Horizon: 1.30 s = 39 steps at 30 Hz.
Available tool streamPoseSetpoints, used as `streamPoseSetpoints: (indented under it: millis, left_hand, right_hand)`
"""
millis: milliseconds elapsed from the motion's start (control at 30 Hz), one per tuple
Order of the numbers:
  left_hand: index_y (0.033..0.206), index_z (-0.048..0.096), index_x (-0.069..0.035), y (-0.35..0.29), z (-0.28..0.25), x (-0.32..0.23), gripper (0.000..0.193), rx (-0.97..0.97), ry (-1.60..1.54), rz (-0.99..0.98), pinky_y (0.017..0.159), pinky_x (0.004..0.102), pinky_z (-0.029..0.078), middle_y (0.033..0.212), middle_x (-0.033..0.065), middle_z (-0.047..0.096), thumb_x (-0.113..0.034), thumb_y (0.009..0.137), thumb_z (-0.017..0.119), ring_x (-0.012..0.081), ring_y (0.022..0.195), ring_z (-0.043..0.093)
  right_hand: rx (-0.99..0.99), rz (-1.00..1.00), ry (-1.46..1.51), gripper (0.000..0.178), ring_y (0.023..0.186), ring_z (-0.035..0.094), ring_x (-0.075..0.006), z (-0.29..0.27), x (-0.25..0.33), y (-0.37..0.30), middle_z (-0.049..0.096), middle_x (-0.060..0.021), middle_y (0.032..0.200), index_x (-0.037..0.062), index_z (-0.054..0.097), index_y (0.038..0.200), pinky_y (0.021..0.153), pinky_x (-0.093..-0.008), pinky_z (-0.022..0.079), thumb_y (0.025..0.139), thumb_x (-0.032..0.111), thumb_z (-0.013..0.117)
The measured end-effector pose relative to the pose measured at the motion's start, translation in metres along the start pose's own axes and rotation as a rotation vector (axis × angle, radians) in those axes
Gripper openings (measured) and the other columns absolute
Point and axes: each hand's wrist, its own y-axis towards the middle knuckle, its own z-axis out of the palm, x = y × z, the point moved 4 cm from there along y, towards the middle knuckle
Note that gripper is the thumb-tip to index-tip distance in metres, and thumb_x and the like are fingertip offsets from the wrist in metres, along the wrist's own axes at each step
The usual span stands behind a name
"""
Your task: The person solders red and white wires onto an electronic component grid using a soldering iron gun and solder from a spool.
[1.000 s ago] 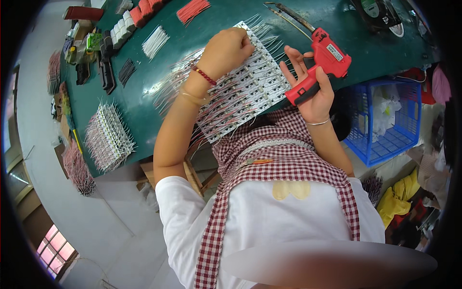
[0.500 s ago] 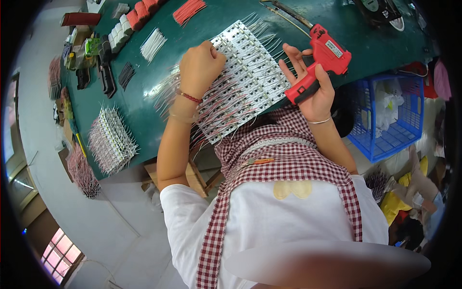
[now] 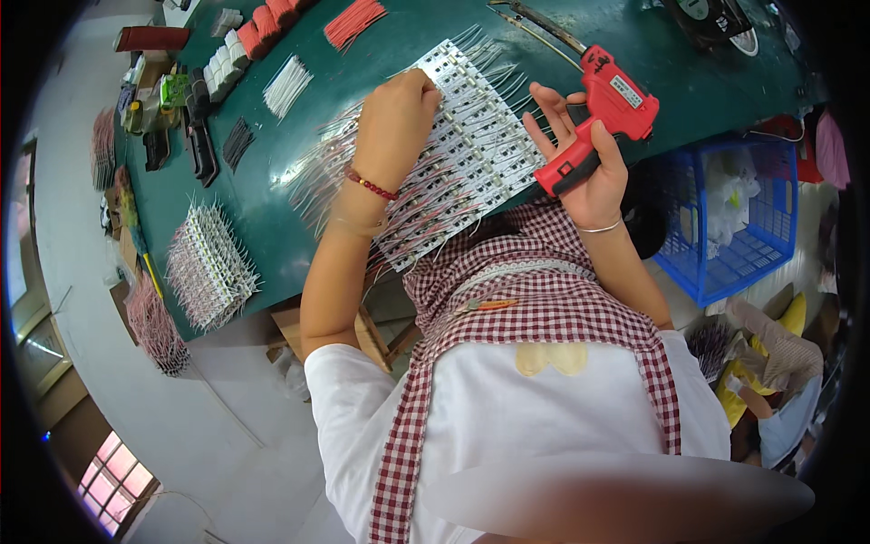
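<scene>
A white panel of small circuit boards (image 3: 494, 122) lies tilted on the green table before me, with rows of thin white and reddish wires sticking out along it. My left hand (image 3: 399, 118) is closed over the panel's upper left part, thumb and fingers pinched together; whatever is between the fingertips is hidden. In my right hand (image 3: 594, 186) rests a red and black soldering gun (image 3: 621, 95), its handle lying across the palm with the fingers loosely curled. The gun's long metal tip points up and left, beyond the panel's far right corner.
Bundles of white wires (image 3: 288, 86), black wires (image 3: 238, 143) and red wires (image 3: 355, 23) lie on the table (image 3: 290, 231). A stack of wired boards (image 3: 213, 263) stands at the left. A blue crate (image 3: 702, 263) is at the right, and another person (image 3: 784, 399) is low at the right.
My left hand has moved a little to the right over the panel, still closed. My right hand and the soldering gun have barely shifted. The other person at the lower right has moved.
</scene>
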Motion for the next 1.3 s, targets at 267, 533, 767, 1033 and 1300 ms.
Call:
streamPoseSetpoints:
  millis: [267,533,767,1033,1300]
  left_hand:
    - [0.081,0.065,0.000,-0.007,-0.003,0.004,0.013,0.004,0.028,-0.002,0.060,0.0378,0.047,0.074,0.0163,0.065,-0.013,0.081,0.063,0.0311,0.065,0.062]
    - [0.075,0.064,-0.002,0.000,-0.005,0.021,0.017,0.130,0.156,-0.201,0.058,0.0397,0.048,0.067,0.0139,0.064,-0.019,0.077,0.063,0.0326,0.064,0.063]
    - [0.083,0.061,-0.005,-0.008,-0.015,-0.011,0.009,-0.030,0.258,0.050,0.062,0.0411,0.048,0.077,0.0125,0.062,-0.013,0.081,0.063,0.0323,0.072,0.061]
    - [0.088,0.065,-0.005,-0.016,0.005,-0.010,0.008,-0.024,0.086,0.242,0.066,0.0396,0.046,0.077,0.0105,0.057,-0.004,0.081,0.061,0.0304,0.074,0.057]
    - [0.095,0.068,-0.004,-0.018,-0.012,-0.020,0.017,0.028,0.303,0.569,0.068,0.0368,0.046,0.077,0.0093,0.058,-0.001,0.079,0.061,0.0280,0.073,0.058]
  right_hand:
    - [0.008,-0.005,0.012,0.032,0.139,0.029,-0.0312,0.001,0.003,0.000,0.047,-0.0208,0.134,0.0065,0.047,0.121,0.115,-0.0504,0.019,0.095,0.025,0.051]
    - [-0.018,-0.007,-0.003,0.034,0.139,0.028,-0.0326,0.000,0.001,-0.001,0.045,-0.0221,0.135,0.0068,0.048,0.121,0.115,-0.0519,0.018,0.095,0.028,0.051]
    - [-0.011,-0.013,-0.018,0.033,0.139,0.028,-0.0328,-0.001,0.001,-0.001,0.045,-0.0220,0.135,0.0074,0.048,0.122,0.115,-0.0517,0.018,0.095,0.028,0.050]
    - [-0.010,-0.001,-0.008,0.034,0.139,0.028,-0.0335,0.003,0.001,0.000,0.045,-0.0220,0.135,0.0069,0.047,0.122,0.116,-0.0518,0.018,0.095,0.028,0.052]
    - [-0.004,-0.005,-0.012,0.032,0.139,0.029,-0.0308,0.000,0.001,0.000,0.047,-0.0209,0.134,0.0071,0.046,0.121,0.115,-0.0504,0.019,0.095,0.026,0.051]
